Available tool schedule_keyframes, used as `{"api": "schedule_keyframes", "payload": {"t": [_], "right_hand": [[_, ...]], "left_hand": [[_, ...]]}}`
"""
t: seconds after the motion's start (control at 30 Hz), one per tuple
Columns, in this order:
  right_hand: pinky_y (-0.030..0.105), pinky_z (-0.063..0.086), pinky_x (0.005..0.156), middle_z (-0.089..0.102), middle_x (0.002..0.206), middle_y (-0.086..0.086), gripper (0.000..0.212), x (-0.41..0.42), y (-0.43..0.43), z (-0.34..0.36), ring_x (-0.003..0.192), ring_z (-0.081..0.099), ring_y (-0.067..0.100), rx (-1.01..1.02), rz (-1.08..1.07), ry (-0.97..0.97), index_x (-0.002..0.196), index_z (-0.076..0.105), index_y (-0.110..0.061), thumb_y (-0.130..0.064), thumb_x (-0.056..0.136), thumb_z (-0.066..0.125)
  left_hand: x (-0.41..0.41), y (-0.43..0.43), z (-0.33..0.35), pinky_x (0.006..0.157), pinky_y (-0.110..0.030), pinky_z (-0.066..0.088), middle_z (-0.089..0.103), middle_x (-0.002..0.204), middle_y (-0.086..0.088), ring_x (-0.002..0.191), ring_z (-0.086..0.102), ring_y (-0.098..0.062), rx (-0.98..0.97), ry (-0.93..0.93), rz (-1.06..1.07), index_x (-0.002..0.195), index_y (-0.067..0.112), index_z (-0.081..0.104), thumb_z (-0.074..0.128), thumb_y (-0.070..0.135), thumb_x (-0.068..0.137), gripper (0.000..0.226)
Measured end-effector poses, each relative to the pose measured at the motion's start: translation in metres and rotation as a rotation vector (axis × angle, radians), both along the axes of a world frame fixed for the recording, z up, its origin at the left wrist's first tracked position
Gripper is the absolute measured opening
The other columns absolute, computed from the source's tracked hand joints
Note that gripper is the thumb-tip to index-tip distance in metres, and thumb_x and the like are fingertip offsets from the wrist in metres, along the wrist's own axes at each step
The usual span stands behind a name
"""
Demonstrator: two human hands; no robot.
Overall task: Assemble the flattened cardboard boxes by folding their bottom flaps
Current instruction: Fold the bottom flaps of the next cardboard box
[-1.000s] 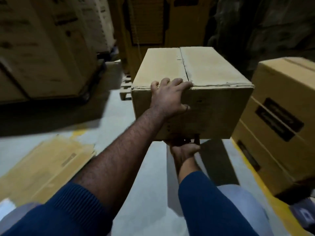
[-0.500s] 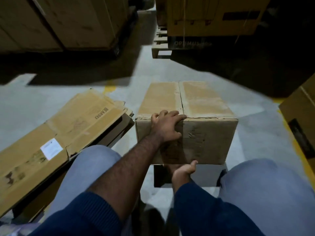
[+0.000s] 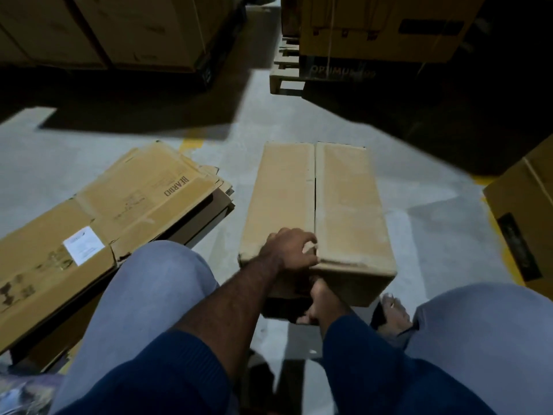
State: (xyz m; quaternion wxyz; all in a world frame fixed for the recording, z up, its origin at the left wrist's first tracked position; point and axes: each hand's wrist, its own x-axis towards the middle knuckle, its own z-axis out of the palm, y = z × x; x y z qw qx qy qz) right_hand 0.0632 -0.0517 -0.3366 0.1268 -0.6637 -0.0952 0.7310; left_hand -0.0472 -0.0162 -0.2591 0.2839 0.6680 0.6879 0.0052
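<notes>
The assembled box (image 3: 317,211) has been lowered from chest height almost to the floor (image 3: 434,229) within 1 second, closed flaps uppermost, so setting it down is judged imminent. Its long axis runs away from the person, the seam along it. The left hand (image 3: 288,250) is curled over the near top edge; the right hand (image 3: 324,301) is held against the near face, its grip partly hidden. 1 pile of flattened boxes (image 3: 113,217) lies to the left.

a matt brown cardboard box (image 3: 317,205) with scuffed, worn edges sits on a grey, rough concrete floor (image 3: 89,151). beside the box, flattened cardboard sheets (image 3: 98,223) look creased, with a white paper label. beyond the box, a bare wood pallet (image 3: 284,70).
</notes>
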Motion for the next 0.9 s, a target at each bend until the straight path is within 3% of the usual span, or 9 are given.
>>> {"api": "schedule_keyframes", "payload": {"t": [0.1, 0.17, 0.23, 0.37, 0.5, 0.57, 0.63, 0.77, 0.9], "right_hand": [[0.033, 0.054, 0.066, 0.066, 0.094, 0.012, 0.034, 0.019, -0.004, 0.029, 0.074, 0.065, 0.025, 0.012, 0.718, -0.218, 0.109, 0.057, -0.011, -0.041, 0.103, 0.044], [0.028, 0.054, 0.058, 0.063, 0.089, 0.013, 0.020, 0.028, 0.003, 0.038, 0.063, 0.064, 0.023, 0.055, 0.843, -0.193, 0.095, 0.059, -0.009, -0.026, 0.102, 0.051], [0.036, 0.061, 0.069, 0.066, 0.094, 0.016, 0.017, 0.035, 0.017, 0.038, 0.072, 0.067, 0.026, 0.156, 0.940, -0.267, 0.088, 0.064, -0.006, -0.020, 0.097, 0.058], [0.039, 0.056, 0.077, 0.069, 0.102, 0.013, 0.024, 0.053, 0.040, 0.039, 0.090, 0.067, 0.033, 0.551, 0.684, -0.802, 0.095, 0.067, -0.010, -0.031, 0.088, 0.059], [0.041, 0.044, 0.095, 0.050, 0.129, 0.018, 0.043, 0.082, 0.051, 0.027, 0.119, 0.050, 0.039, 0.588, 0.551, -1.040, 0.125, 0.059, -0.015, -0.038, 0.089, 0.060], [0.047, 0.038, 0.107, 0.040, 0.139, 0.021, 0.062, 0.089, 0.052, 0.016, 0.130, 0.040, 0.041, 0.484, 0.523, -1.008, 0.137, 0.048, -0.014, -0.044, 0.086, 0.068], [0.049, 0.041, 0.108, 0.040, 0.142, 0.022, 0.072, 0.090, 0.049, 0.006, 0.131, 0.041, 0.043, 0.407, 0.471, -0.881, 0.140, 0.039, -0.013, -0.046, 0.084, 0.072], [0.051, 0.045, 0.104, 0.047, 0.138, 0.021, 0.075, 0.087, 0.045, 0.012, 0.125, 0.048, 0.043, 0.388, 0.453, -0.827, 0.137, 0.034, -0.016, -0.049, 0.081, 0.071], [0.043, 0.046, 0.099, 0.048, 0.141, 0.021, 0.070, 0.084, 0.030, 0.020, 0.127, 0.049, 0.042, 0.307, 0.401, -0.801, 0.138, 0.034, -0.011, -0.039, 0.084, 0.070]], "left_hand": [[-0.009, -0.015, -0.016, 0.099, -0.038, 0.044, 0.068, 0.126, -0.001, 0.118, 0.059, -0.026, -0.035, 0.046, 0.147, 0.122, 0.027, 0.066, 0.062, 0.050, 0.091, 0.038], [-0.018, -0.026, -0.029, 0.100, -0.039, 0.043, 0.064, 0.129, -0.003, 0.120, 0.057, -0.027, -0.011, 0.068, 0.244, 0.121, 0.027, 0.066, 0.063, 0.042, 0.092, 0.033], [-0.027, -0.034, -0.039, 0.102, -0.042, 0.040, 0.055, 0.134, -0.005, 0.123, 0.050, -0.029, -0.015, 0.098, 0.334, 0.128, 0.028, 0.061, 0.059, 0.040, 0.094, 0.036], [-0.045, -0.041, -0.054, 0.101, -0.047, 0.036, 0.038, 0.138, -0.013, 0.125, 0.042, -0.035, -0.128, 0.104, 0.576, 0.136, 0.030, 0.046, 0.060, 0.037, 0.092, 0.046], [-0.061, -0.042, -0.066, 0.096, -0.043, 0.051, 0.044, 0.131, -0.018, 0.115, 0.054, -0.038, -0.297, -0.091, 0.794, 0.132, 0.024, 0.039, 0.084, 0.038, 0.075, 0.074], [-0.063, -0.042, -0.072, 0.087, -0.042, 0.059, 0.053, 0.125, -0.017, 0.102, 0.064, -0.035, -0.315, -0.238, 0.809, 0.124, 0.022, 0.040, 0.086, 0.034, 0.071, 0.071], [-0.062, -0.044, -0.073, 0.083, -0.042, 0.061, 0.058, 0.121, -0.015, 0.095, 0.067, -0.032, -0.295, -0.288, 0.786, 0.116, 0.025, 0.041, 0.085, 0.035, 0.068, 0.066], [-0.062, -0.046, -0.076, 0.097, -0.043, 0.053, 0.048, 0.123, -0.015, 0.109, 0.057, -0.035, -0.295, -0.237, 0.751, 0.115, 0.029, 0.044, 0.082, 0.050, 0.070, 0.063], [-0.064, -0.057, -0.078, 0.091, -0.039, 0.049, 0.042, 0.123, -0.014, 0.112, 0.052, -0.035, -0.346, -0.222, 0.749, 0.122, 0.027, 0.042, 0.081, 0.052, 0.074, 0.067]]}}
